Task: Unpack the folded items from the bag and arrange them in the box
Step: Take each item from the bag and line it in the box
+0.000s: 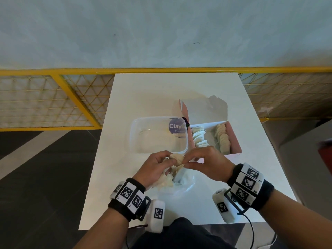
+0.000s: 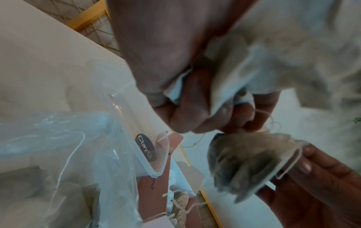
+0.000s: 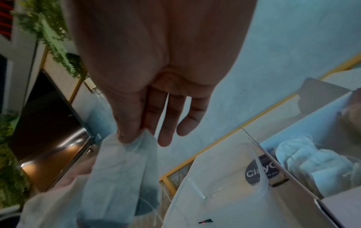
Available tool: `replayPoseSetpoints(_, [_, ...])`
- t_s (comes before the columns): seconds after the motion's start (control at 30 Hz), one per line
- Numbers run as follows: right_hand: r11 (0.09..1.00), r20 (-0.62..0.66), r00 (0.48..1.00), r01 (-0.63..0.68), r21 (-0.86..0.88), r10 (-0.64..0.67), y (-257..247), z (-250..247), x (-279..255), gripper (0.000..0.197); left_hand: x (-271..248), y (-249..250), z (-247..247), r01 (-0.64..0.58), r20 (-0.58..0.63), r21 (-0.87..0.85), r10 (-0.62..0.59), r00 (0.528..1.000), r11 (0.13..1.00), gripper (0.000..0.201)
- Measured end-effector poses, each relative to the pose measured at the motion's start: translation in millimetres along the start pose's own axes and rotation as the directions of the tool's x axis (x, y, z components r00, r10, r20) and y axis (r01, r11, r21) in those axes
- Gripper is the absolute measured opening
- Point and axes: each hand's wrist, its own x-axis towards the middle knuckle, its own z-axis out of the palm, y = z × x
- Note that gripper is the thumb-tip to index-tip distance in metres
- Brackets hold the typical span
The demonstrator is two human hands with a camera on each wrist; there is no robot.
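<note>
Above the table's front middle, both hands meet on a beige folded tea bag [image 1: 177,158]. My right hand [image 1: 186,163] pinches it between thumb and forefinger; the right wrist view shows that tea bag [image 3: 121,169] hanging from the pinch. My left hand [image 1: 168,157] grips a bunch of tea bags [image 2: 293,54] and their strings. Below the hands lies a clear plastic bag [image 1: 181,186] with more tea bags in it. The open pink box [image 1: 234,139] stands at the right, holding two rows of tea bags [image 1: 199,139].
A clear plastic tub [image 1: 154,141] with a purple "Clay" sticker [image 1: 177,126] sits left of the box, touching it. The white table [image 1: 161,94] is small, with a yellow mesh railing [image 1: 53,97] behind it. The box lid [image 1: 206,108] stands upright at the back.
</note>
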Motion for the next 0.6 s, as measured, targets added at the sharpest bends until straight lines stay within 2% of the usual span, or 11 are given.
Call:
replayPoseSetpoints(0.13, [0.986, -0.074, 0.989, -0.122, 0.111, 0.130, 2, -4, 0, 0.016, 5, -11, -4, 0.025, -0.082, 0.034, -0.022, 0.996, 0.999, 0.012])
replayPoseSetpoints(0.27, [0.987, -0.086, 0.986, -0.133, 0.095, 0.142, 0, -6, -2, 0.018, 5, -18, -9, 0.020, -0.091, 0.230, 0.001, 0.996, 0.973, 0.011])
replayPoseSetpoints(0.37, [0.987, -0.099, 0.984, -0.140, 0.078, 0.147, 0, -10, -2, 0.020, 6, -20, -11, 0.023, -0.109, 0.236, 0.003, 0.994, 0.971, 0.016])
replayPoseSetpoints(0.43, [0.995, -0.115, 0.989, -0.099, -0.005, 0.097, 2, -15, -4, 0.016, 9, -20, -12, 0.029, -0.196, 0.184, 0.008, 0.981, 0.982, 0.020])
replayPoseSetpoints(0.5, [0.980, -0.136, 0.991, -0.040, -0.193, 0.013, 3, -19, -6, 0.009, 12, -20, -16, 0.022, -0.286, 0.140, 0.019, 0.958, 0.990, 0.025])
replayPoseSetpoints(0.6, [0.917, -0.091, 0.992, 0.040, -0.396, -0.083, -2, -18, -4, 0.002, 14, -18, -20, -0.020, -0.286, 0.089, 0.045, 0.957, 0.996, 0.029])
